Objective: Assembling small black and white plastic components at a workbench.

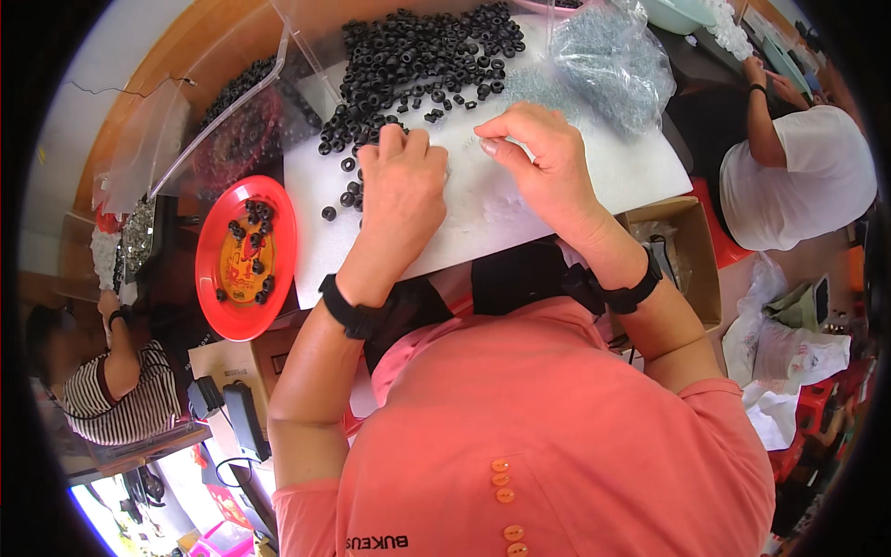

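Observation:
Over the white work surface [483, 237], my left hand [404, 190] is closed, its fingers curled downward beside loose black ring-shaped parts [349, 198]. Whatever it holds is hidden under the knuckles. To its right, my right hand [548, 167] is closed too, thumb and forefinger brought close together in a pinch. Anything between those fingertips is too small to make out. Beyond both hands lies a large heap of the same black parts [408, 60]. Next to it is a scatter of tiny silvery metal pieces [538, 88], with a clear plastic bag [617, 65] full of them.
A red oval plate [211, 269] with several black parts stands at the left. Behind it is a clear plastic bin [232, 121]. An open cardboard box [701, 265] sits at the right edge. Other people work at far left [116, 395] and far right [789, 181].

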`<state>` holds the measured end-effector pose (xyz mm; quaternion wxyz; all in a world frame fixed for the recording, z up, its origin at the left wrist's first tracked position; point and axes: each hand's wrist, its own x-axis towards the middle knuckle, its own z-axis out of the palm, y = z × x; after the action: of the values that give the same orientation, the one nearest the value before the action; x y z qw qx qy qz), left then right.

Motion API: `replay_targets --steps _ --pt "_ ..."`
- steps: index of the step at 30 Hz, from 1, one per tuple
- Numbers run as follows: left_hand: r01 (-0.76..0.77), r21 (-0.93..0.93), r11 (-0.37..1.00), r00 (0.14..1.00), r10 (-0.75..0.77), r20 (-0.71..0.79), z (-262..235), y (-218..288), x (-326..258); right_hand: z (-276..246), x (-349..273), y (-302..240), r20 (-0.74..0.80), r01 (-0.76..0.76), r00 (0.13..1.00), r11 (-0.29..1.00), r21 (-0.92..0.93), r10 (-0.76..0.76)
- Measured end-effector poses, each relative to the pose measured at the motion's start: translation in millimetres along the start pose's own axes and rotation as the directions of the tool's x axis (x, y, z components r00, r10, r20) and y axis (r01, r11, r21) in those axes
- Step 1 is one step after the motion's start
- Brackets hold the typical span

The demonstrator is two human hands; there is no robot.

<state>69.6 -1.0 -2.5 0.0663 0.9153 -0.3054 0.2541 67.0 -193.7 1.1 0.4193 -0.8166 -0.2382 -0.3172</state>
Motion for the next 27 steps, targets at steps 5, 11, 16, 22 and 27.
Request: replay_targets --steps 5,11,16,22,27 --pt "0.042 -0.098 0.994 0.999 -0.043 -0.009 2 -1 7 -4 -2 -4 -0.006 -0.071 0.997 0.991 0.114 0.072" --pt "0.303 -0.776 0.553 0.918 -0.389 0.081 -17 12 -4 10 -3 -15 0.209 -0.399 0.917 0.804 0.442 0.340" --pt "0.418 -0.902 0.109 0.798 -0.519 0.308 -30 20 -12 27 -2 -18 0.351 -0.511 0.859 0.630 0.585 0.372" --pt "0.235 -0.834 0.498 0.893 -0.450 -0.017 -16 15 -28 23 5 -25 0.490 -0.639 0.759 0.344 0.688 0.429" --pt "0.197 -0.790 0.580 0.935 -0.354 -0.028 -10 8 -30 27 4 -25 0.519 -0.667 0.732 0.304 0.680 0.442"
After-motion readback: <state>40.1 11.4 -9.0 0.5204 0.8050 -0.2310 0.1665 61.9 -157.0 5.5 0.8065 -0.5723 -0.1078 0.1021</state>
